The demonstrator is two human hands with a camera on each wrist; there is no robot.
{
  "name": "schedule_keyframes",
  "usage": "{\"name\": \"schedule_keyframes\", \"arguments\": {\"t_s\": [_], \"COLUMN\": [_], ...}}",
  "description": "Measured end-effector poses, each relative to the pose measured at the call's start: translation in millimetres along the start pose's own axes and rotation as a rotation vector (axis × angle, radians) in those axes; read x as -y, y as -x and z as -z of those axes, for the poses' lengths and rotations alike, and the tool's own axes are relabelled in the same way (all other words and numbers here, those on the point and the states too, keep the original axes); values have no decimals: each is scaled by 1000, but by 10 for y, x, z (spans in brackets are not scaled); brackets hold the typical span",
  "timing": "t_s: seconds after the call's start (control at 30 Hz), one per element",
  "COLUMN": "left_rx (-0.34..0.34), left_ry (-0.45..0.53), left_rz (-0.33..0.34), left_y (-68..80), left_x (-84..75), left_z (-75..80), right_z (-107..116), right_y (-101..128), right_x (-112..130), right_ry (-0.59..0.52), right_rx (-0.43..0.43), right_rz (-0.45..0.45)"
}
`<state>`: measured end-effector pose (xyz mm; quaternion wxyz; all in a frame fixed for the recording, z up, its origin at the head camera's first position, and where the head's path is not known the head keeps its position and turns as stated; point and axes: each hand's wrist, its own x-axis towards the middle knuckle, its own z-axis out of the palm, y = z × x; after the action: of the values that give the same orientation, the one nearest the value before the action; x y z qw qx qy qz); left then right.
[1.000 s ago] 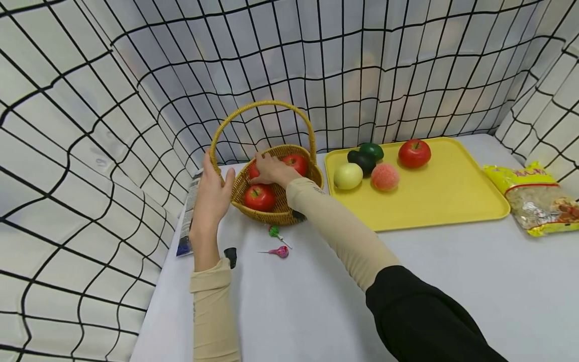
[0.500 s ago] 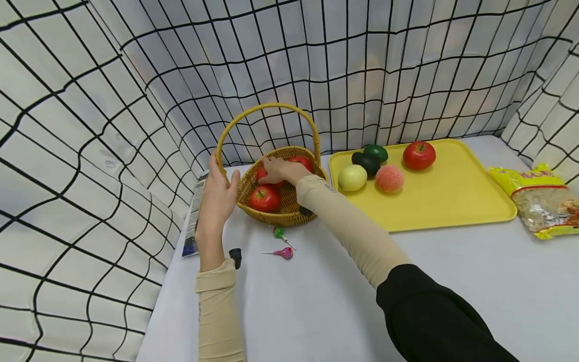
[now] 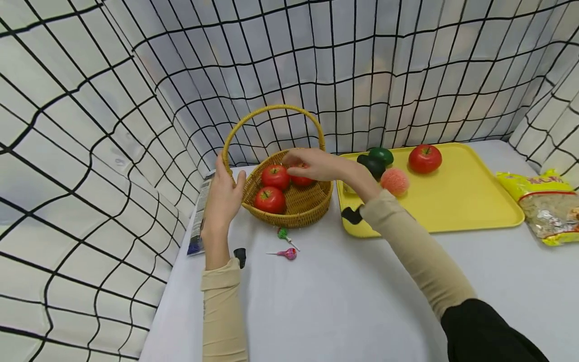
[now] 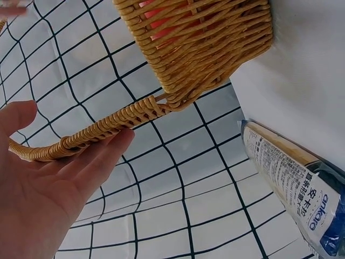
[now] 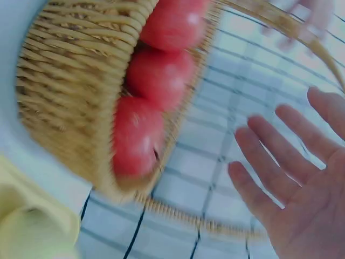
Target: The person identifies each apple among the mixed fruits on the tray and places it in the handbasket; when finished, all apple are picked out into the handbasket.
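A woven wicker basket (image 3: 298, 208) with a tall hoop handle (image 3: 276, 108) holds three red apples (image 3: 275, 176). My left hand (image 3: 224, 193) rests flat against the handle's left base, fingers straight; in the left wrist view the handle (image 4: 97, 129) lies across the fingers of that hand (image 4: 48, 183). My right hand (image 3: 312, 165) hovers over the basket's right rim, fingers spread and empty. The right wrist view shows that open palm (image 5: 302, 183) beside the basket (image 5: 64, 108) and the apples (image 5: 161, 75).
A yellow tray (image 3: 457, 206) to the right carries a red apple (image 3: 424, 158), a peach (image 3: 394, 181) and two dark green fruits (image 3: 381, 155). A snack bag (image 3: 547, 206) lies far right. Two lollipops (image 3: 286, 245) and a printed packet (image 3: 201, 216) lie near the basket.
My right hand has lifted off the apples in the basket and moved right, empty. The apple it covered now shows. My left hand has stayed on the handle.
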<state>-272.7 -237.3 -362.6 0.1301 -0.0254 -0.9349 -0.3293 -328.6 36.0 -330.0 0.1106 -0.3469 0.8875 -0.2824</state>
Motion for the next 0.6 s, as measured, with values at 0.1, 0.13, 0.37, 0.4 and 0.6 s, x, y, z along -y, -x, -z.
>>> {"name": "schedule_keyframes", "arguments": {"t_s": [0.1, 0.13, 0.37, 0.4, 0.6], "left_rx": [-3, -4, -7, -4, -4], "left_ry": [-7, -8, 2, 9, -3], "left_rz": [-8, -10, -6, -8, 0], "left_y": [-17, -18, -5, -5, 11], "left_x": [-16, -20, 30, 37, 70], "left_z": [-2, 1, -7, -23, 17], "right_z": [8, 10, 152, 180, 392], "right_y": [453, 586, 1328, 1422, 1793], "right_x": [-153, -211, -598, -644, -848], "right_ry": [-59, -63, -75, -80, -65], "right_rx": [-86, -105, -237, -265, -337], "right_rz": [-18, -33, -167, -189, -274]}}
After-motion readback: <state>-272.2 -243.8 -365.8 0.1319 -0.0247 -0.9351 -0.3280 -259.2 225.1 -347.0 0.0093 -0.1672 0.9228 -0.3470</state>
